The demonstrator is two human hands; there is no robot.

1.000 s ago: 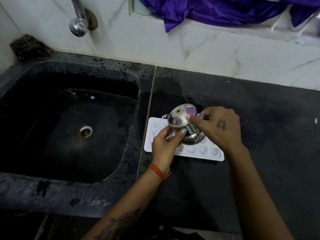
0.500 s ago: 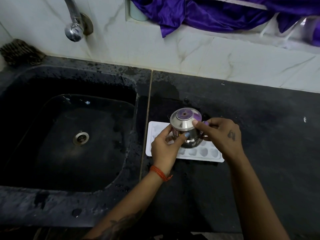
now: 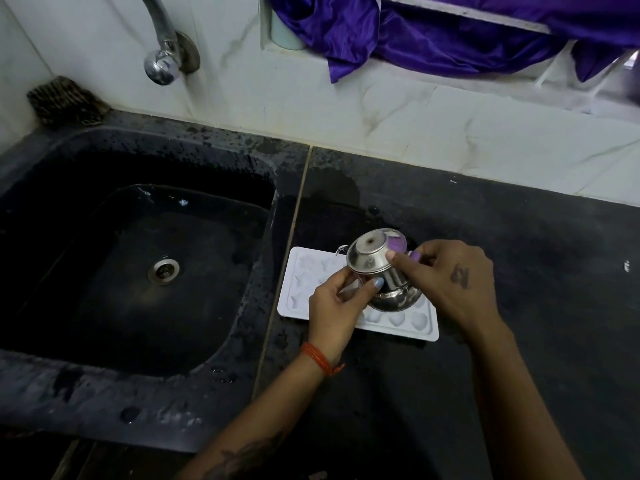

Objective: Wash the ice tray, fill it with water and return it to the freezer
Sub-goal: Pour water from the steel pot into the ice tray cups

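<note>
Ice tray (image 3: 301,289), white, lies flat on the black counter (image 3: 519,271) just right of the sink (image 3: 138,271), its long side running left to right; I note moulded shapes in the cells, stars toward the left end, rounded ones at the right. Above its middle I see a small steel pot (image 3: 384,268), tipped over toward the sink end so that its mouth faces up-left. Left hand (image 3: 337,306) is clasped on the pot's near side, thumb laid across the neck. Right hand (image 3: 450,278) grips from the far right, index finger pressed along the rim. Whether water is leaving the pot I cannot tell. Sink is dark and wet, drain (image 3: 163,270) in the middle. Tap (image 3: 162,60) juts from the tiled wall above it. Scrubber (image 3: 65,100) sits at the back left corner. Purple cloth (image 3: 433,32) hangs over the ledge behind.
</note>
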